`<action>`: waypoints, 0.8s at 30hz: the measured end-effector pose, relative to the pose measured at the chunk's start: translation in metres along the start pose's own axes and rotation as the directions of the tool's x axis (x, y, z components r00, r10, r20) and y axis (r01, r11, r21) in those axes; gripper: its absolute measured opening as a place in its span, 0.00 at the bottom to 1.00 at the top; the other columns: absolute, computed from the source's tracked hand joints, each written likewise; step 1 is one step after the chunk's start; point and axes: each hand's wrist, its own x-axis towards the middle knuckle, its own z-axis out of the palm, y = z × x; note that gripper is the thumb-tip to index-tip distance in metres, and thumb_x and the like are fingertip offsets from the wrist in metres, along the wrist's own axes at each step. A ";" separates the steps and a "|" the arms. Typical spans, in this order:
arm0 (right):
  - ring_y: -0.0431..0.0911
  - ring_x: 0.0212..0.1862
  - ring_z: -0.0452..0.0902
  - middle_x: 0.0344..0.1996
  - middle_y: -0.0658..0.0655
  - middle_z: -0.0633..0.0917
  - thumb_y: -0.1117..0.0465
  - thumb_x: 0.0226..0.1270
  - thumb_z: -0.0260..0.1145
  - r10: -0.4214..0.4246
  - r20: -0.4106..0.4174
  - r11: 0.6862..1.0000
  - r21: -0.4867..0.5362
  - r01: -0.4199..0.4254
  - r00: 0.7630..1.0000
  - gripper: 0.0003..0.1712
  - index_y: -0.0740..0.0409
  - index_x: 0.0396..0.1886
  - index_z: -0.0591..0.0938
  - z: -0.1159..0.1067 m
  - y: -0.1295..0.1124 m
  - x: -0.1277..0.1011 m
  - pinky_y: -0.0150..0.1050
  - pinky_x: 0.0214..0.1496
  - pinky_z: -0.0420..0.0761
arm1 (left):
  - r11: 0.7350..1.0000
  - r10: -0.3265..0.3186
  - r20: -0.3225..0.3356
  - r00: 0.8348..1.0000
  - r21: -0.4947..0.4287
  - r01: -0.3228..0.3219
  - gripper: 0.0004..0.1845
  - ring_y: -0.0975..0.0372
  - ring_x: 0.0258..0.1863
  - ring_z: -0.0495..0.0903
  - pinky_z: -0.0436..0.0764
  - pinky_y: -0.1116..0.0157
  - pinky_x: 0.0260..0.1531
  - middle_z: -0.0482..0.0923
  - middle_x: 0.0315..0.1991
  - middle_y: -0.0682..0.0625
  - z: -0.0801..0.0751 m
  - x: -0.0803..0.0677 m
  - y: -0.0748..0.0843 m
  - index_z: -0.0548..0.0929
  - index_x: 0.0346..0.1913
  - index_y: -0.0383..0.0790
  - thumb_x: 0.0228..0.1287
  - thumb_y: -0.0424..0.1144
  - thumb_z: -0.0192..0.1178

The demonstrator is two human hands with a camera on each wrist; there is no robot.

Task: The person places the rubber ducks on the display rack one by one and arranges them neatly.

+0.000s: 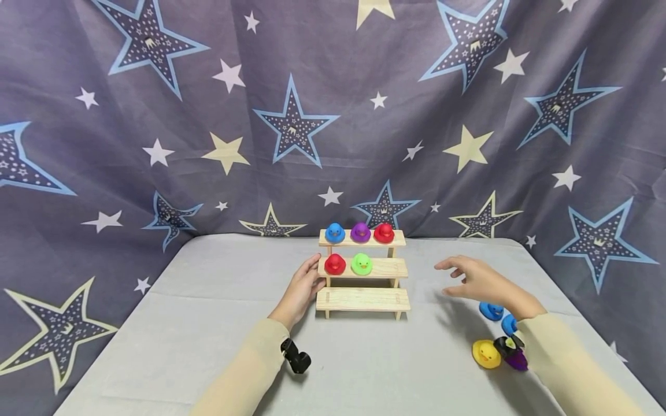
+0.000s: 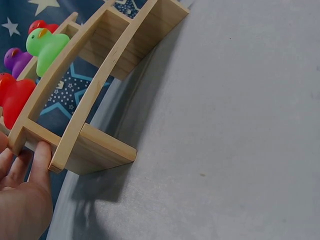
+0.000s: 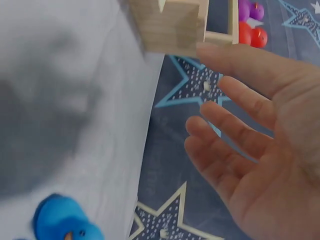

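— Star-printed cloth hangs behind a grey tabletop (image 1: 208, 323). What stands on it?

— A small wooden rack (image 1: 362, 299) with three steps. Blue, purple and red ducks sit on the top step; a red duck (image 1: 335, 264) and a green duck (image 1: 361, 264) sit on the middle one. The bottom step is bare.

— Where is the left hand (image 1: 304, 289)?

— At the rack's left end. Its straight fingers (image 2: 41, 155) press against the wooden side, just below the red duck, without curling round anything.

— And the right hand (image 1: 481, 282)?

— It hovers to the right of the rack, apart from it, fingers (image 3: 235, 127) spread and relaxed, holding nothing. Just beneath the wrist lie loose ducks: a blue duck (image 1: 491, 311), a second blue one, a yellow duck (image 1: 486, 353) and a dark purple one beside it.
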 end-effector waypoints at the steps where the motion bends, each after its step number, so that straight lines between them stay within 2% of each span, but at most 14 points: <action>1: 0.56 0.47 0.82 0.54 0.64 0.82 0.61 0.57 0.77 0.004 0.001 1.000 0.001 -0.004 1.000 0.29 0.64 0.58 0.81 -0.001 0.002 -0.002 0.53 0.48 0.86 | 1.000 0.001 0.000 1.000 -0.001 -0.001 0.32 0.45 0.72 0.60 0.65 0.52 0.71 0.53 0.77 0.35 0.000 0.000 0.000 0.53 0.78 0.34 0.72 0.29 0.40; 8: 0.58 0.48 0.82 0.53 0.63 0.83 0.58 0.57 0.78 0.024 0.001 1.000 0.001 -0.024 1.000 0.30 0.65 0.57 0.81 -0.006 0.015 -0.018 0.55 0.48 0.85 | 1.000 0.003 0.005 1.000 -0.003 -0.003 0.32 0.45 0.73 0.60 0.64 0.52 0.72 0.52 0.77 0.35 0.000 0.001 0.000 0.53 0.78 0.34 0.72 0.28 0.40; 12: 0.59 0.49 0.82 0.53 0.64 0.83 0.56 0.58 0.77 0.050 0.016 0.999 -0.002 -0.050 0.999 0.30 0.65 0.57 0.81 -0.011 0.024 -0.026 0.53 0.48 0.86 | 1.000 0.003 0.006 1.000 0.001 -0.003 0.32 0.45 0.73 0.60 0.65 0.52 0.71 0.52 0.77 0.35 0.000 0.000 0.001 0.53 0.78 0.33 0.72 0.28 0.40; 20: 0.65 0.52 0.80 0.54 0.67 0.82 0.55 0.58 0.77 0.136 0.083 0.991 -0.008 -0.136 0.987 0.31 0.66 0.57 0.80 -0.020 0.046 -0.044 0.59 0.50 0.84 | 1.000 0.012 0.004 1.000 -0.009 -0.012 0.32 0.45 0.72 0.61 0.66 0.53 0.71 0.54 0.76 0.36 0.001 -0.001 0.002 0.54 0.78 0.34 0.72 0.28 0.41; 24: 0.66 0.54 0.78 0.57 0.68 0.80 0.54 0.59 0.76 0.180 0.122 0.983 0.017 -0.183 0.976 0.31 0.65 0.59 0.80 -0.020 0.059 -0.053 0.59 0.51 0.84 | 1.000 0.011 0.002 1.000 -0.006 -0.011 0.33 0.45 0.72 0.62 0.66 0.53 0.71 0.54 0.76 0.35 0.001 -0.002 0.002 0.54 0.78 0.33 0.71 0.28 0.41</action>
